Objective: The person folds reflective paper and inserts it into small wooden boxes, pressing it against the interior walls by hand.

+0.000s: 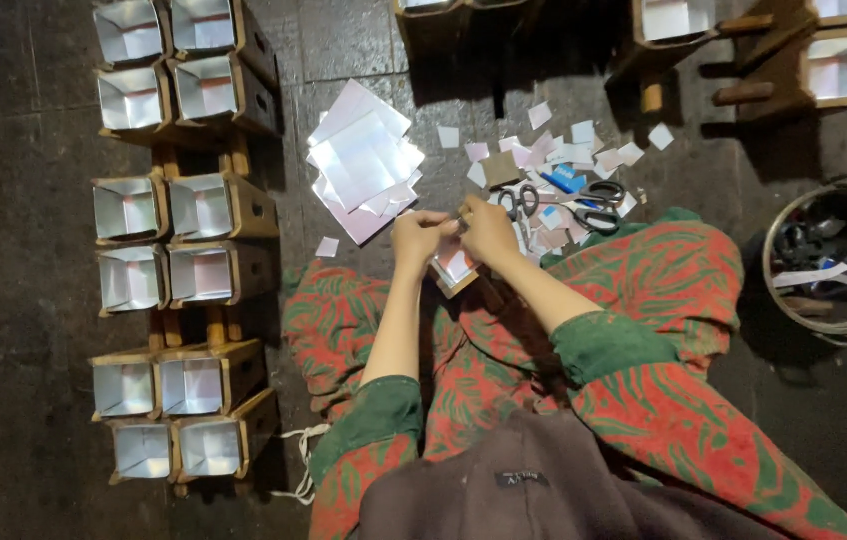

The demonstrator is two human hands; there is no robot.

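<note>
We are looking straight down at a dark, rough floor, where a person sits in red-and-green patterned clothing with a brown apron over the lap. Both bare hands meet just ahead of the knees. The left hand and the right hand are touching at the fingertips, and their fingers are pinched narrow around a small piece at the top of a little brown box lined with white paper, which sits just under the hands, above the lap. We cannot tell exactly what the small pinched piece is.

Just beyond the left hand lies a loose stack of white paper squares, fanned out on the floor. One small paper square lies apart, near the stack's lower corner. Beyond the right hand is a scatter of small paper offcuts, with two pairs of scissors among them: a grey-handled pair just beside the right hand, and a black-handled pair a little further right. A small blue object rests among the scraps.

Along the left run rows of finished brown boxes with shiny white linings, set in pairs and resting on wooden strips. More such boxes stand at the top edge. At the right, a round metal bucket holds more scissors and tools.
</note>
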